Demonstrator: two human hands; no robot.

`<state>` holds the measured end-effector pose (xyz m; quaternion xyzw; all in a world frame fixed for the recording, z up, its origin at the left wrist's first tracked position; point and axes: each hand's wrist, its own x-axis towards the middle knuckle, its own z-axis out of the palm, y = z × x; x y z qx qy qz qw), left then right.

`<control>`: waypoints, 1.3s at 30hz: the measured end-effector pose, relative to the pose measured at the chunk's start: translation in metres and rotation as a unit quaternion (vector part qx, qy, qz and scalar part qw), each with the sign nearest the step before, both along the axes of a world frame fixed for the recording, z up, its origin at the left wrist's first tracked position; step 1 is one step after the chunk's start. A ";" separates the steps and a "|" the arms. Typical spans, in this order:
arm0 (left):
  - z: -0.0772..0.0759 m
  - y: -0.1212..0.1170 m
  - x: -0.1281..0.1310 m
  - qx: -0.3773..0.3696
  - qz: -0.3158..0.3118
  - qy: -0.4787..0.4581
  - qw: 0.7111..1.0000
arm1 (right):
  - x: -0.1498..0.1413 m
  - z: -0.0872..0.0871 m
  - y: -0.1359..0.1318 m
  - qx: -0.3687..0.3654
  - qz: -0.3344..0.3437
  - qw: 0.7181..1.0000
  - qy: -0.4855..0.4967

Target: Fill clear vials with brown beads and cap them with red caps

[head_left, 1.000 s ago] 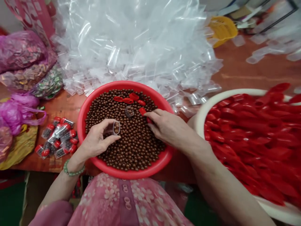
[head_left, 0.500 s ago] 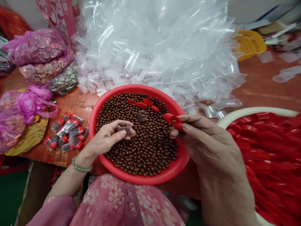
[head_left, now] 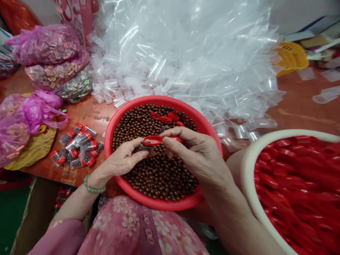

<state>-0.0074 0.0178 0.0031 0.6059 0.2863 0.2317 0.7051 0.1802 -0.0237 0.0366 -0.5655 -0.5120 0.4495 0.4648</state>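
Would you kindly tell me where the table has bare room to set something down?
Widest: the table between the yellow basket, clear tubes and white tub. Smaller: the patch between the bags, filled tubes and red basin. Crowded: behind the basin, by those tubes, and over it, by the left hand and right hand.

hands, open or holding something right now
Left hand: closed, holding a small clear plastic container.
Right hand: closed, pinching a red plastic cap at the container's mouth.

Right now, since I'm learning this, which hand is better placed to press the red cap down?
Probably the right hand: it pinches the red cap at the mouth of the clear cup, while the left hand holds that cup.
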 end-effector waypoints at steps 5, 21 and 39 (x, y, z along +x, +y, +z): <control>0.000 0.001 -0.002 0.002 0.021 0.038 0.999 | 0.008 -0.001 -0.002 0.013 -0.010 0.995 -0.102; 0.005 0.005 0.000 0.050 0.035 0.093 0.994 | 0.014 -0.001 -0.006 -0.002 -0.040 0.987 -0.158; 0.006 0.005 0.000 -0.153 0.150 -0.004 0.977 | -0.008 -0.007 -0.006 0.030 -0.046 0.998 -0.008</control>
